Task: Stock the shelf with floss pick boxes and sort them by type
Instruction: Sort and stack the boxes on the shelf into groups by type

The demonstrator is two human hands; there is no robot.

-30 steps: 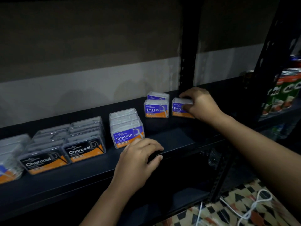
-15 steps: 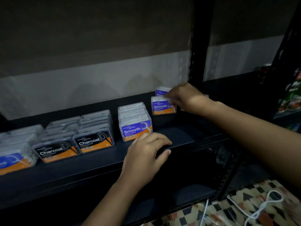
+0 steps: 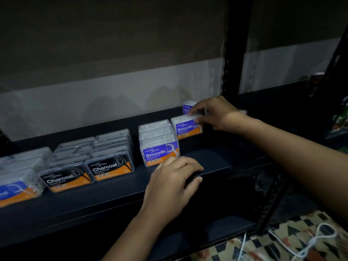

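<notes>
Clear floss pick boxes stand in rows on a black shelf (image 3: 113,196). Two rows have black Charcoal labels (image 3: 111,166) (image 3: 66,178). To their right is a row of blue Smooth boxes (image 3: 160,148). Further back and right stands a single Smooth box (image 3: 185,127), and my right hand (image 3: 216,113) grips its top right corner. Another Smooth box (image 3: 187,108) sits behind it, partly hidden by my fingers. My left hand (image 3: 175,183) rests loosely curled on the shelf in front of the Smooth row, holding nothing.
More blue-labelled boxes (image 3: 17,187) stand at the far left. A black upright post (image 3: 233,53) rises behind my right hand. A can (image 3: 317,81) and coloured packs (image 3: 340,117) sit on the neighbouring shelf. A white cable (image 3: 310,242) lies on the patterned floor.
My right hand left the rightmost Smooth box and moved left onto the single Smooth box beside it. My left hand stayed on the shelf. The view shifted to the right.
</notes>
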